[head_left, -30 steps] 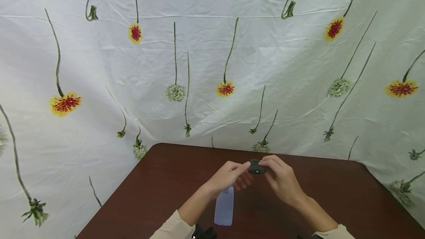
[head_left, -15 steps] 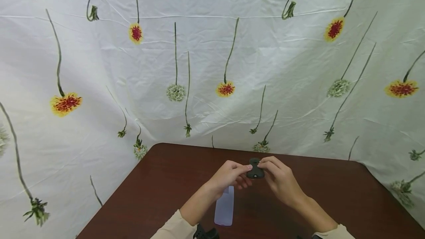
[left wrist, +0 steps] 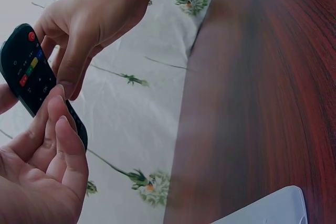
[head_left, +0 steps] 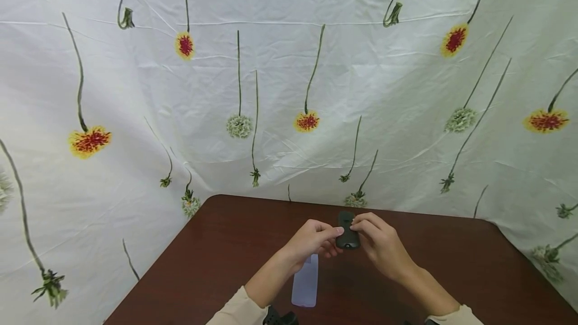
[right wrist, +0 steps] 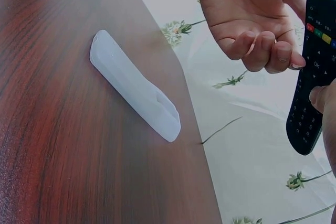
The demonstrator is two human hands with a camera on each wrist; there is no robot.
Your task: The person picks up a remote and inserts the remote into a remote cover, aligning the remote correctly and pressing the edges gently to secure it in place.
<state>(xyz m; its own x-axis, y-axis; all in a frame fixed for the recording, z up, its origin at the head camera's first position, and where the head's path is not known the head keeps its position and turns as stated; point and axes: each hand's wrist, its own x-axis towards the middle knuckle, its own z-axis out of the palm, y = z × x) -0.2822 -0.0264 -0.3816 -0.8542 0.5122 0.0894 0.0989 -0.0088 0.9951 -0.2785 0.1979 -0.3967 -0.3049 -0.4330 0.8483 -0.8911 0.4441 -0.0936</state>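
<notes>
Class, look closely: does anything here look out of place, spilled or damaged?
The white, flower-printed cloth behind the dark-brown wooden table looks odd: its blooms point downward, perhaps hung upside down. I see no damage to the slim black remote or pale-lavender elongated cover.

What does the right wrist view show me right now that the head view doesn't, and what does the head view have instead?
Only the right wrist view: the button side of the black remote, with its coloured keys.

Only the head view: the cream sleeves and the red-and-yellow flowers printed on the cloth.

Both: the remote held between the left hand and right hand, the pale elongated item lying on the brown table, and part of the cloth.
</notes>
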